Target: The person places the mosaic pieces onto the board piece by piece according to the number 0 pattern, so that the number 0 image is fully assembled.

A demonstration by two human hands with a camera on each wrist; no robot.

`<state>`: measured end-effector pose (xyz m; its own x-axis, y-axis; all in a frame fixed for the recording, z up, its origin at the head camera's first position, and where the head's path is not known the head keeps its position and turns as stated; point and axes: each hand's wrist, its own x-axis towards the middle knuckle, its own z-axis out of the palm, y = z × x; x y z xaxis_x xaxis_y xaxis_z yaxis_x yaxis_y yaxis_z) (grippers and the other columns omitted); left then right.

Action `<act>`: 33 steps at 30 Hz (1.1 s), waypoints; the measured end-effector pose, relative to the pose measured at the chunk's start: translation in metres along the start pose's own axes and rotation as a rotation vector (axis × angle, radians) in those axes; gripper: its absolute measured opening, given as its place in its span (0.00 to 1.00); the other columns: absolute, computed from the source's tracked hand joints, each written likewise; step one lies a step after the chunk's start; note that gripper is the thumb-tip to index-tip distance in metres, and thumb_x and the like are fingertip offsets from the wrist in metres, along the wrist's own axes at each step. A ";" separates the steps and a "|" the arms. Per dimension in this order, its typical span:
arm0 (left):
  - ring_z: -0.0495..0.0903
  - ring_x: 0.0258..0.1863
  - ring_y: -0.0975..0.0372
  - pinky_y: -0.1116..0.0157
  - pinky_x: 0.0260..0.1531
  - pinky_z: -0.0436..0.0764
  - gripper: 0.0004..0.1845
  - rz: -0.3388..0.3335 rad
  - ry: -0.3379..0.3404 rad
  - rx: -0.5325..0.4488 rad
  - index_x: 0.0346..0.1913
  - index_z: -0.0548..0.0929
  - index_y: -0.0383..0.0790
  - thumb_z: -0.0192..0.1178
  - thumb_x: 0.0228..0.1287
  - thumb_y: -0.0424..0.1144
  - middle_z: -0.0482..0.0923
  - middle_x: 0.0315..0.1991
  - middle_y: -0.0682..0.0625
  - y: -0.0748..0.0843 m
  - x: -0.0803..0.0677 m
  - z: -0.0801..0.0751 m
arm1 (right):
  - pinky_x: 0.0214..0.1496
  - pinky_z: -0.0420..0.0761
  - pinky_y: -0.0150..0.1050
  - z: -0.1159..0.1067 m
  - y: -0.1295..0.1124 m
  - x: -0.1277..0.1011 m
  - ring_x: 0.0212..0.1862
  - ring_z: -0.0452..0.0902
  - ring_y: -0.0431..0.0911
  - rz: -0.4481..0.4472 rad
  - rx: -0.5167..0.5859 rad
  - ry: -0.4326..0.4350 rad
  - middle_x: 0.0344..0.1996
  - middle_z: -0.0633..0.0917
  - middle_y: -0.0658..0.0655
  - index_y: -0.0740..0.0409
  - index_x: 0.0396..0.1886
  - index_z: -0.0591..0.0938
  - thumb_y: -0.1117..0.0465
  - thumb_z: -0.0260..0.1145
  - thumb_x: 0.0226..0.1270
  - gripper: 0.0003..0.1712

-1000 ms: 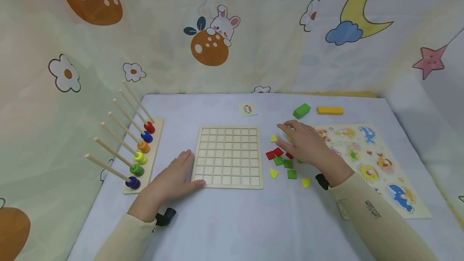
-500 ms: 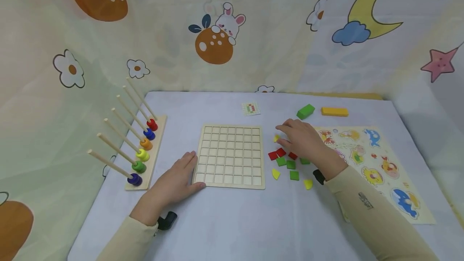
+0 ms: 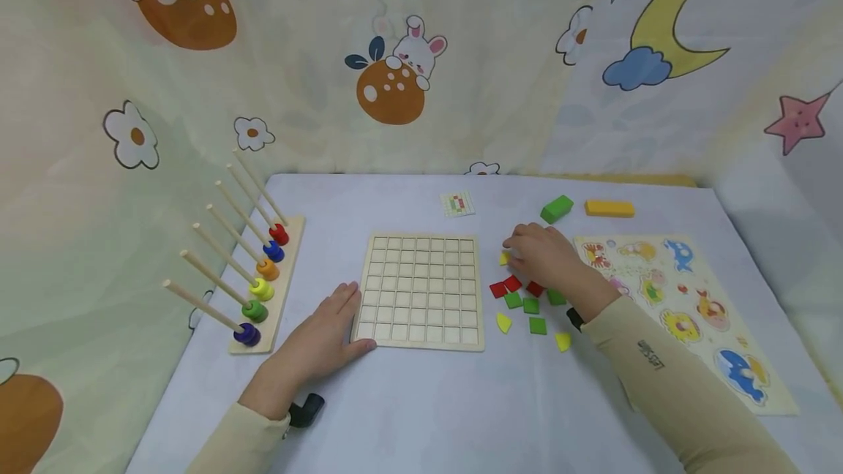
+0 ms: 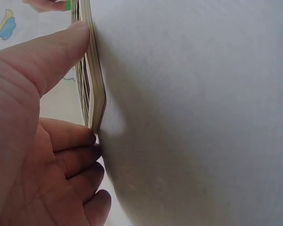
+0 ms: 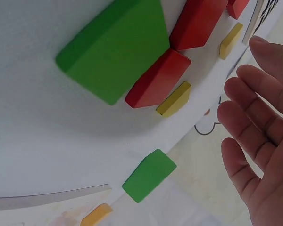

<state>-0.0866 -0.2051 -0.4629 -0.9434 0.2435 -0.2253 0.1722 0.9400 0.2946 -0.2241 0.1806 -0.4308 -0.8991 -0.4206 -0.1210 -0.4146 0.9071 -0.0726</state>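
A wooden grid board (image 3: 421,291) lies in the middle of the table in the head view. My left hand (image 3: 326,335) rests against its near left corner, fingers along the left side and thumb (image 4: 68,49) on the near edge. Right of the board, my right hand (image 3: 543,254) hovers low over the small tiles, fingers bent downward near a yellow tile (image 3: 504,258). Nothing shows between the thumb and fingers in the right wrist view. Below that hand lie red tiles (image 3: 498,290), green tiles (image 3: 538,325) and other yellow tiles (image 3: 563,341).
On the left stands a peg rack (image 3: 283,291) with colored rings. A small pattern card (image 3: 457,203) lies behind the board. A green block (image 3: 557,208) and a yellow block (image 3: 609,208) sit at the back right, beyond a picture puzzle board (image 3: 718,368).
My right hand has shifted slightly toward the board, its thumb and fingers drawing closer together over the yellow tile. The left hand keeps its place at the board; the head view has shifted slightly.
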 end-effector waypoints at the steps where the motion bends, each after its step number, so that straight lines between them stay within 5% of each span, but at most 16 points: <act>1: 0.48 0.86 0.46 0.44 0.82 0.59 0.54 0.002 0.001 -0.001 0.83 0.57 0.35 0.69 0.66 0.62 0.48 0.86 0.42 0.000 0.000 0.001 | 0.62 0.81 0.55 0.000 -0.001 0.001 0.58 0.79 0.54 -0.001 -0.005 -0.004 0.54 0.86 0.56 0.53 0.61 0.87 0.55 0.75 0.68 0.23; 33: 0.48 0.86 0.47 0.45 0.82 0.60 0.53 0.028 0.022 0.015 0.83 0.57 0.35 0.68 0.67 0.63 0.49 0.86 0.42 -0.004 0.000 0.006 | 0.64 0.77 0.55 0.007 -0.002 0.015 0.51 0.78 0.51 -0.007 -0.023 -0.035 0.42 0.87 0.50 0.51 0.46 0.92 0.56 0.79 0.63 0.13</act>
<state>-0.0859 -0.2072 -0.4695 -0.9441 0.2648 -0.1963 0.2031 0.9363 0.2865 -0.2361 0.1727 -0.4398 -0.8910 -0.4268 -0.1550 -0.4243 0.9041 -0.0506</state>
